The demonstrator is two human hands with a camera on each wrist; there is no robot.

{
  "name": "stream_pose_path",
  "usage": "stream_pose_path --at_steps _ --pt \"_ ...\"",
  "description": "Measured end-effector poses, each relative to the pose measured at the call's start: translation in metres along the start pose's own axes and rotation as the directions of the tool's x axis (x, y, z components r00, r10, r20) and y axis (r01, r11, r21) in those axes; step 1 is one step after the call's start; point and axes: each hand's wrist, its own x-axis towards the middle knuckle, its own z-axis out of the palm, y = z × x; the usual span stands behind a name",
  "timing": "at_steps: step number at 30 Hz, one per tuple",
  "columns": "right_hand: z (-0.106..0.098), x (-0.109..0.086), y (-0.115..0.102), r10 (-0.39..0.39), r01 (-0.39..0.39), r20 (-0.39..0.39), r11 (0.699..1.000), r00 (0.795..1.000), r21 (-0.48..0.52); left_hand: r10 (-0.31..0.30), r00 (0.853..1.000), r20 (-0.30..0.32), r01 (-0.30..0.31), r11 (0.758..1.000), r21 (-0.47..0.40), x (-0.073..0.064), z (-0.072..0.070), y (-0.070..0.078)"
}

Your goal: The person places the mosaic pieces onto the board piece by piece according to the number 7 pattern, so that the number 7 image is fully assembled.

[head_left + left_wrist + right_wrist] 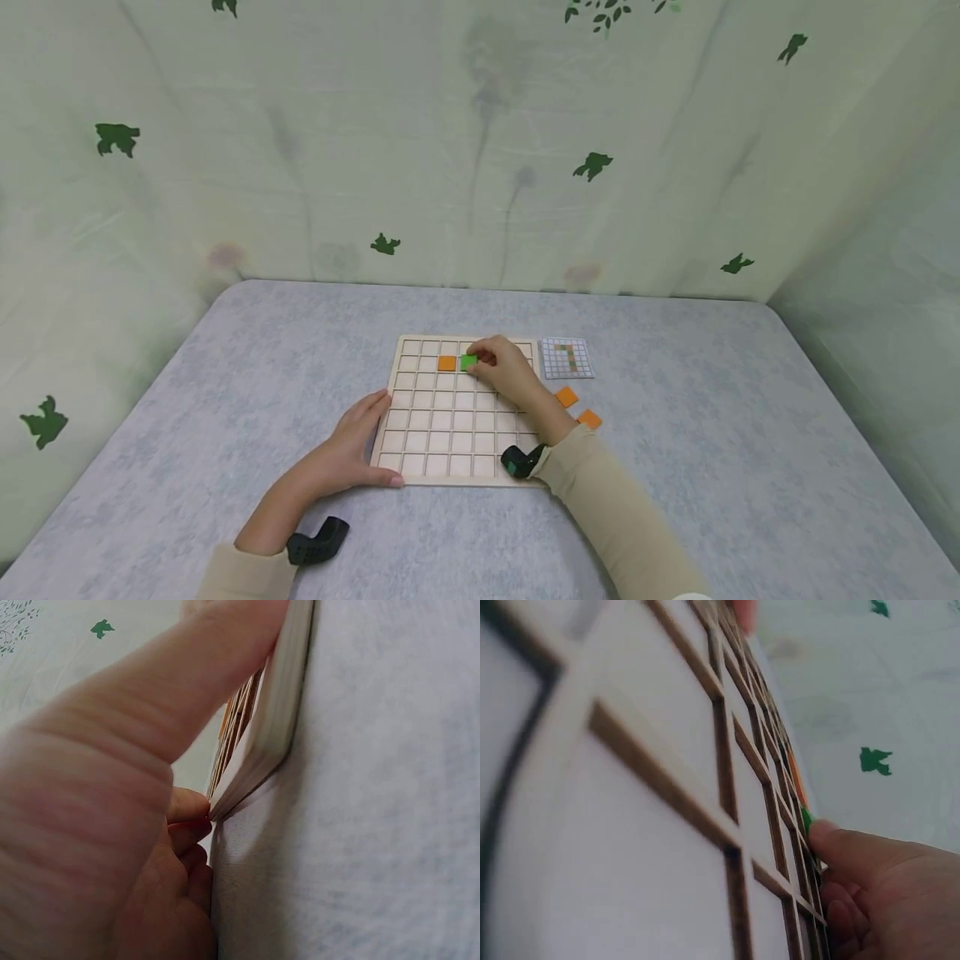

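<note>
In the head view a wooden grid board lies flat on the table. My left hand holds its near left corner, thumb at the near edge and fingers at the left edge; the left wrist view shows the thumb against the board's side. Over the upper rows, my right hand pinches a green square tile between thumb and fingers. It is at the board's surface; whether it sits fully in a cell I cannot tell. Just left of it an orange tile occupies a cell.
A small printed pattern card lies by the board's far right corner. Two loose orange tiles lie right of the board, one partly behind the right forearm. Behind the grey table hangs a pale curtain with leaf-green bird shapes.
</note>
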Motion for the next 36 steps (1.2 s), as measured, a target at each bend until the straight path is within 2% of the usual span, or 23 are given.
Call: stream_pose_path --at_steps 4,10,15,19,24,29,32,36 --pt "0.003 0.0 -0.004 -0.019 0.019 -0.002 0.999 1.0 -0.051 0.002 1.0 -0.001 -0.002 1.0 0.0 -0.001 -0.001 0.0" --pt "0.002 0.0 -0.008 0.008 -0.006 0.031 0.998 0.999 -0.07 -0.005 1.0 -0.005 0.005 1.0 0.009 -0.001 0.0 -0.003" --pt "-0.007 -0.003 -0.013 0.017 -0.017 0.049 1.0 0.999 -0.007 -0.004 1.0 -0.005 0.004 1.0 0.001 -0.001 0.001 -0.005" --pt "-0.022 -0.009 -0.021 -0.029 0.027 0.043 0.999 0.999 0.048 -0.003 1.0 -0.008 0.003 1.0 0.002 0.0 0.001 -0.005" --pt "-0.046 -0.022 -0.027 -0.078 0.078 -0.002 0.996 0.997 0.048 -0.003 1.0 -0.009 0.003 1.0 0.006 0.0 0.001 -0.004" --pt "-0.067 -0.041 -0.021 -0.135 0.137 -0.056 0.99 0.989 0.034 -0.003 1.0 -0.006 0.003 1.0 0.005 0.0 0.001 -0.003" --pt "-0.078 -0.054 -0.014 -0.121 0.123 -0.068 0.992 0.99 0.02 0.006 1.0 -0.008 -0.005 1.0 0.013 0.0 0.001 -0.003" --pt "-0.09 -0.072 0.0 -0.066 0.066 -0.058 0.998 0.996 -0.003 0.01 1.0 -0.009 -0.01 1.0 0.027 0.0 0.001 -0.002"
